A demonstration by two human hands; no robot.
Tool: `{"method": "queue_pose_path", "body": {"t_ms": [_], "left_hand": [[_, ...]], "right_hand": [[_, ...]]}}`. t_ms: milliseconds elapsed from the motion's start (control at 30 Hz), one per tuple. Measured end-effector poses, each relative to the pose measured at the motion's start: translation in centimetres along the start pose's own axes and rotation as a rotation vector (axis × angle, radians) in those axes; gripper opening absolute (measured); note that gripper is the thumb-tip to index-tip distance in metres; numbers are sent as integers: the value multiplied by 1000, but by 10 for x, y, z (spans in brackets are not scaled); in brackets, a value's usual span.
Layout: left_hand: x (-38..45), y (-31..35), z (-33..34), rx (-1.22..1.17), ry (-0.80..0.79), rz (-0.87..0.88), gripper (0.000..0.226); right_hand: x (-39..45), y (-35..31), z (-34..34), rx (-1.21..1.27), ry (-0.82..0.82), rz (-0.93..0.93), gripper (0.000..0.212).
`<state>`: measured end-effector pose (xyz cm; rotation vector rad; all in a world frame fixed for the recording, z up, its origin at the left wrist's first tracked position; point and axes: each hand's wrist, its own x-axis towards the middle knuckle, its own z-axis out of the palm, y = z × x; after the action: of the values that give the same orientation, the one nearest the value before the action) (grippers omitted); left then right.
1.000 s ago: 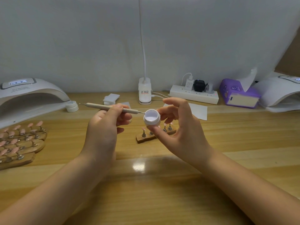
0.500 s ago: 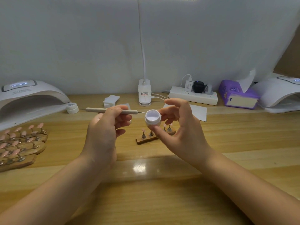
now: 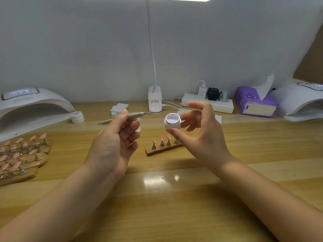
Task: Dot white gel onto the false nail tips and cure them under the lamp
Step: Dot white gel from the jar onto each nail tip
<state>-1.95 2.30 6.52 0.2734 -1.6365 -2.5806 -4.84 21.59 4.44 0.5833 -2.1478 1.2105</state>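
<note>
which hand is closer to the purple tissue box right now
Right. The right hand, holding the small white gel pot, is mid-table, to the left of the tissue box and nearer the camera. The left hand, gripping the dotting tool, is farther left still.

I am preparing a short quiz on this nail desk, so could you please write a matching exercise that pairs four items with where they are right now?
Items:
1. dotting tool
2. gel pot
3. tissue pack
4. small nail stand

Places:
A. on the table below and between the two hands
B. held by the right hand, open side up
C. at the back right, beside the power strip
D. pinched in the left hand, lying roughly level

Pairs: 1-D, 2-B, 3-C, 4-A
</note>
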Motion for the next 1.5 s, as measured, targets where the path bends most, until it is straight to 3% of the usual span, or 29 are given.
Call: {"method": "queue_pose_path", "body": {"t_ms": [367, 567, 700, 933, 1067, 1167, 1267, 1367, 1500], "left_hand": [[5, -1, -2, -16, 68, -9, 33], [7, -7, -7, 47, 164, 79, 23], [9, -16, -11, 91, 174, 87, 20], [11, -24, -13, 136, 164, 82, 18], [10, -24, -12, 97, 210, 80, 19], [8, -24, -10, 73, 231, 90, 19], [6, -24, -6, 37, 222, 79, 20], [2, -26, -1, 33, 199, 66, 21], [-2, -29, 2, 32, 172, 55, 17]], "right_hand": [[11, 40, -18, -110, 99, 315, 68], [8, 63, -20, -204, 13, 456, 68], [5, 69, -20, -240, -127, 536, 62], [3, 66, -19, -373, -185, 514, 61], [4, 44, -17, -425, 70, 172, 29], [-1, 21, -14, -367, -1, -51, 7], [-11, 8, 1, -373, -160, 14, 21], [-18, 6, 13, -347, -285, 190, 15], [-21, 8, 20, -435, -344, 171, 21]]}}
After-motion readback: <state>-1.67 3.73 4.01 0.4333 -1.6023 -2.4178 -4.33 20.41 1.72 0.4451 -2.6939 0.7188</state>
